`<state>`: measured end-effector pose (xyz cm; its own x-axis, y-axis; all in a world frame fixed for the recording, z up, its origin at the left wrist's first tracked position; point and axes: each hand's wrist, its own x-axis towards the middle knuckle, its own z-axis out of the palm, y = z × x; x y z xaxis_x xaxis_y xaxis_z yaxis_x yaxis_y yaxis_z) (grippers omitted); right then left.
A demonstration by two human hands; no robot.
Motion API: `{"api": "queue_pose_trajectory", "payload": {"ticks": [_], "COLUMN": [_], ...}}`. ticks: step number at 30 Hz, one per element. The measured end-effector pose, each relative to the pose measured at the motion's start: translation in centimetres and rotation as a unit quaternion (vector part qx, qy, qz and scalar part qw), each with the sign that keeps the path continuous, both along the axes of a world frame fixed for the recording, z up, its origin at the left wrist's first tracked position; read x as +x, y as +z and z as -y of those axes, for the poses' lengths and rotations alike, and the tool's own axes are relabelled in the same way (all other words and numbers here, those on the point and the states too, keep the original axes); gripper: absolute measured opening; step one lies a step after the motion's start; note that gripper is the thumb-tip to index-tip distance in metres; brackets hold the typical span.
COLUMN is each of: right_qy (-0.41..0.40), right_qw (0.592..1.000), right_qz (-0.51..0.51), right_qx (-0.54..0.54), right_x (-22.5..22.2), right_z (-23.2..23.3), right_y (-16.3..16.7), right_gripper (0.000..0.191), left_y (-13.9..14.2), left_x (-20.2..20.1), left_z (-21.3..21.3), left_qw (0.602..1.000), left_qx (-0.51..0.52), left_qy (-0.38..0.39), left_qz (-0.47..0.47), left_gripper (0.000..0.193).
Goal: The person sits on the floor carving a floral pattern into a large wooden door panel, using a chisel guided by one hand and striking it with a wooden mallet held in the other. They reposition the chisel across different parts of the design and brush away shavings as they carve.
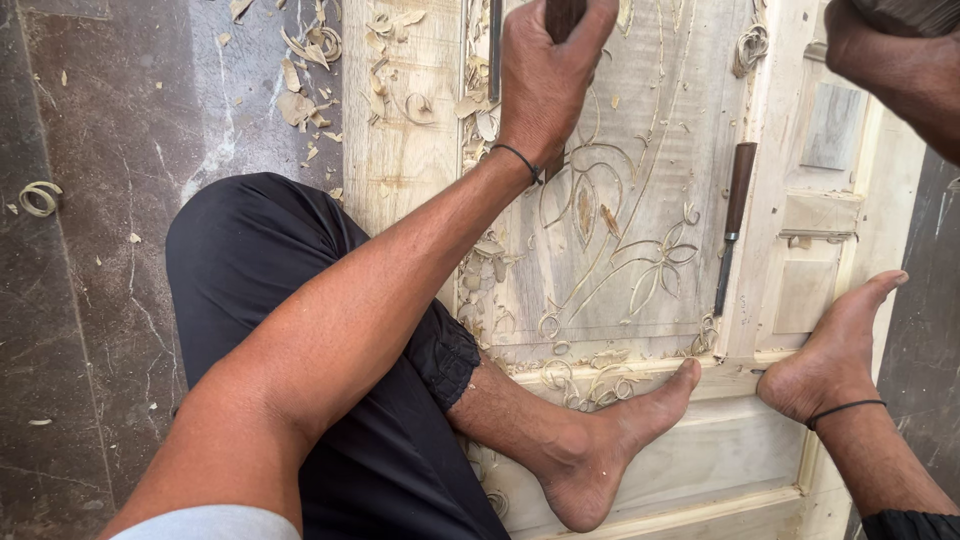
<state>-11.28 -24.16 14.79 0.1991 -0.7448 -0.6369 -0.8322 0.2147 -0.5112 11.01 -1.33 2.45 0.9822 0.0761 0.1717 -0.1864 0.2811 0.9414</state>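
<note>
Gripping a chisel (562,15) in the left hand (545,85), fingers wrapped tight round its dark handle, blade hidden behind the hand and meeting the carved panel (640,150) (a pale door lying flat, cut with leaf and vine lines); hovering at the top right corner, the right hand (895,60), mostly out of frame, grip impossible to tell; lying loose on the panel's right side, a second chisel (733,215); resting on the lower rail, both bare feet (600,450); scattering over panel and floor (90,250), shavings (305,70).
</note>
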Motion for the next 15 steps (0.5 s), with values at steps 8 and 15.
{"api": "queue_pose_trajectory", "payload": {"ticks": [8, 15], "right_qy": [0.01, 0.016], "right_qw": [1.0, 1.0], "right_qz": [-0.005, 0.014], "right_qx": [-0.004, 0.005], "right_x": [-0.04, -0.2], "right_z": [-0.04, 0.69], "right_y": [0.04, -0.33], "right_gripper": [0.099, 0.102], "left_y": [-0.23, -0.02], "left_x": [-0.15, -0.34], "left_z": [0.0, 0.03], "left_qw": [1.0, 0.999], "left_qx": [0.015, 0.043], "left_qy": [-0.008, 0.008], "left_qz": [-0.013, -0.021], "left_gripper": [0.048, 0.049]}}
